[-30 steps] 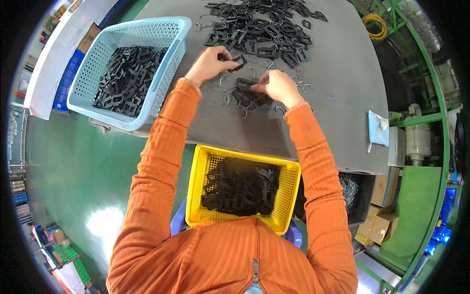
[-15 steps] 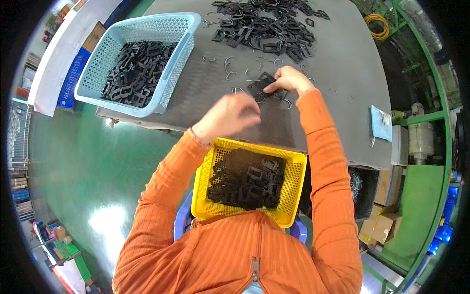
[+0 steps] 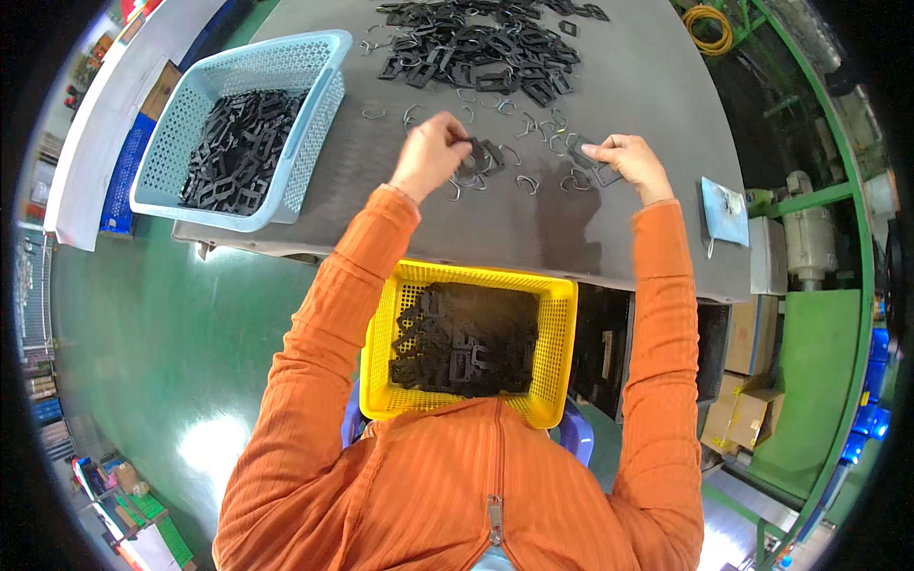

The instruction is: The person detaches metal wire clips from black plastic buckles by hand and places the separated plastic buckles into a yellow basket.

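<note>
Over the grey table (image 3: 381, 181), my left hand (image 3: 430, 157) is closed at the fingertips on a black rectangular buckle (image 3: 487, 158), partly blurred, with metal hooks close by. To its right, my right hand (image 3: 633, 164) pinches another black buckle (image 3: 581, 150) between thumb and fingers. Several loose bent metal hooks (image 3: 526, 185) are scattered between and beyond the hands. Farther back lies a large pile of black buckles (image 3: 495, 48). A yellow basket (image 3: 562, 371), holding more black pieces, sits against my front below the table edge.
A light-blue basket (image 3: 328, 114) of black buckles stands at the table's left edge. On the right edge lies a light-blue pouch-like item (image 3: 725, 214). Cardboard boxes (image 3: 747, 409) and green metal framing (image 3: 819, 200) are at the right, beside a coiled yellow hose (image 3: 707, 29).
My left hand has reached forward and closed on a black buckle. My right hand has moved right, away from the left, holding a buckle. The view has shifted slightly.
</note>
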{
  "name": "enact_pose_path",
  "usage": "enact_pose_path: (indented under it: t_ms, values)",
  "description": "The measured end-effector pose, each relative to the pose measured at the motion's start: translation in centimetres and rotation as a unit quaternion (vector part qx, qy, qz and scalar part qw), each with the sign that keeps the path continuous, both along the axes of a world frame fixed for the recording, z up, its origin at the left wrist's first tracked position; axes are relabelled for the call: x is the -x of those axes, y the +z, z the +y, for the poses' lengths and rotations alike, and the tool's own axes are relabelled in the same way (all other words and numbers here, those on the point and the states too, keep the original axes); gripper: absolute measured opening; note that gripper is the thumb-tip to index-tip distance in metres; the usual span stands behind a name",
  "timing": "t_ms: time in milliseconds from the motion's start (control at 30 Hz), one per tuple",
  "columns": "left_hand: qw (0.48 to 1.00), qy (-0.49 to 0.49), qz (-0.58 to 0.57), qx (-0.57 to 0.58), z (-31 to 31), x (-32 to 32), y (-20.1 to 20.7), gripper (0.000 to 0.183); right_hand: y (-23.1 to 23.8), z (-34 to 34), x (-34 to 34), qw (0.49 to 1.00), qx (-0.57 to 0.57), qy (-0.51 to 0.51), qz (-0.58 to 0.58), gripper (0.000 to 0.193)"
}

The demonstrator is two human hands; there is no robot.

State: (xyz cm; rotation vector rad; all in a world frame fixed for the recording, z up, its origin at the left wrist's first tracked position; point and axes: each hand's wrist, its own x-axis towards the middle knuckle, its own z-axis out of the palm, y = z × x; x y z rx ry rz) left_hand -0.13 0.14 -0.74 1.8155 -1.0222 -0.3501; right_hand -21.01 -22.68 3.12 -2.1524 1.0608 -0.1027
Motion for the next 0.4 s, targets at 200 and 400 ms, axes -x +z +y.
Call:
enact_pose_path:
  t_ms: [200,400]
  values:
    - [0.998,-0.017,0.045,0.044,0.3,-0.4,2.8,0.015,0.1,0.3,2.1,0.996,0.010,-0.038,-0.081,0.035]
    - [0.996,-0.043,0.081,-0.001,1.4,0.4,3.1,0.014,-1.1,0.5,3.7,0.992,-0.014,-0.068,-0.102,0.035]
